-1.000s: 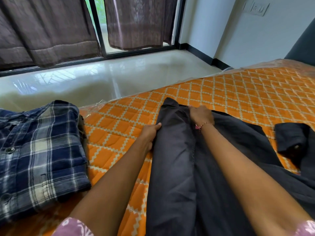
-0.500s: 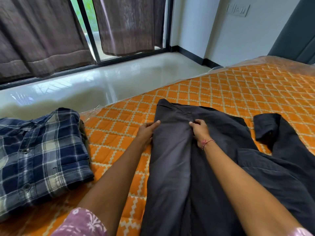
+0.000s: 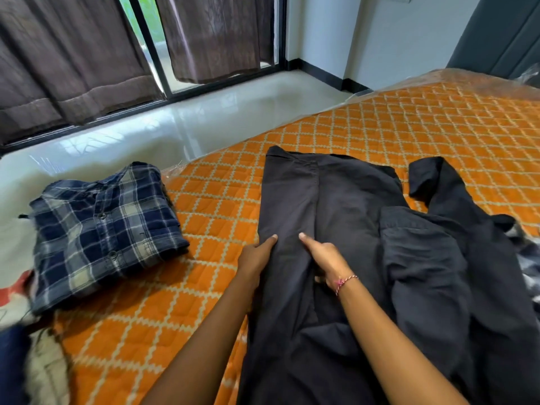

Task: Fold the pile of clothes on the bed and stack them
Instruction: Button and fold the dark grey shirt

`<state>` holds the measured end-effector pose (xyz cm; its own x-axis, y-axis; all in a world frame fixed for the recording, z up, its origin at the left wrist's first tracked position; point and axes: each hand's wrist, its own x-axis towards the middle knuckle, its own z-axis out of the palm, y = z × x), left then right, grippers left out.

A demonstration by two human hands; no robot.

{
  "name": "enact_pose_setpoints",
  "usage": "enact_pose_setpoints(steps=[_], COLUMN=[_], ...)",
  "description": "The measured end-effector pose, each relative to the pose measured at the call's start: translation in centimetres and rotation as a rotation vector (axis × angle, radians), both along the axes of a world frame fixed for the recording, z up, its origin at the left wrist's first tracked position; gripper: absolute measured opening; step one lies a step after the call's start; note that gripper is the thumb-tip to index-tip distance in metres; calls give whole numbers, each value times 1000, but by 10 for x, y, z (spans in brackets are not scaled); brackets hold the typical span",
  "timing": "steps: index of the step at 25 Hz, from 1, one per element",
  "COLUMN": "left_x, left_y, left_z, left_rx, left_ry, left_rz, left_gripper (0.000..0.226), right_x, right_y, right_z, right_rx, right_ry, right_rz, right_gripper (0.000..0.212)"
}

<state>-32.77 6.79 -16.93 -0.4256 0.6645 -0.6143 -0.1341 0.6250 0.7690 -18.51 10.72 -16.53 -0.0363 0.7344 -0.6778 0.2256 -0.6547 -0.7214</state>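
**Two hands on a folded strip of a dark garment on an orange bed**

Seen from above, over the person's own forearms. The left hand lies at the left edge of a dark grey garment. Its thumb rests on top of the cloth, pointing away from the person, and its fingers are tucked out of sight beneath the folded edge, so it grips that edge. The right hand sits just beside it on the same cloth, thumb stretched forward along the inner line of the fold, the other fingers curled down into the fabric; whether they pinch the cloth or only press on it cannot be told. A thin pink and white thread bracelet circles the right wrist.

Between the two thumbs runs a long folded-over strip of the garment, reaching away from the hands toward the far edge of the bed, which has an orange quilted cover with a pale lattice pattern. The rest of the garment spreads to the right of the hands in loose rumples.

Well to the left of the hands lies a folded blue and white plaid shirt, buttons showing, resting on other cloth.

No brand, label or readable writing is visible on any item.
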Motion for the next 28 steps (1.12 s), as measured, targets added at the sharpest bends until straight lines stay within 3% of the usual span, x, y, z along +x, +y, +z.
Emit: enact_pose_setpoints(steps=[2,4,6,8,10,13,15,17,19,23,26,28], left_x=[12,21,25,26,21,13,10,18,30,66,68,65], left_y=[-24,-42,-52,-57,-62,-76,-90,-109,-130,-189,-212,-217], left_z=[2,8,15,24,23,24,24,31,41,38,29,36], left_rx=[-18,-19,-22,-81,-144,-101,-46,15,5,-196,-53,-10], left_ry=[188,433,523,538,470,456,513,442,362,734,721,752], left_rz=[-80,-71,-14,-73,-209,-322,-297,-172,-8,-152,-352,-359], left_gripper=[50,45,43,52,60,36,33,42,50,53,40,41], right_x=[1,4,15,26,33,32,31,34,38,52,64,65], right_y=[-25,-44,-58,-71,-78,-82,-93,-111,-129,-162,-154,-150], right_z=[-2,3,16,23,26,28,33,41,44,41,55,64], right_rx=[35,234,416,438,357,381,518,633,700,753,658,747], right_ry=[-82,-161,-325,-518,-583,-506,-672,-935,-1030,-1128,-985,-1104], right_rz=[112,43,-59,2,155,270,269,412,505,740,837,824], right_gripper=[54,37,36,31,38,32,30,40,53,58,38,27])
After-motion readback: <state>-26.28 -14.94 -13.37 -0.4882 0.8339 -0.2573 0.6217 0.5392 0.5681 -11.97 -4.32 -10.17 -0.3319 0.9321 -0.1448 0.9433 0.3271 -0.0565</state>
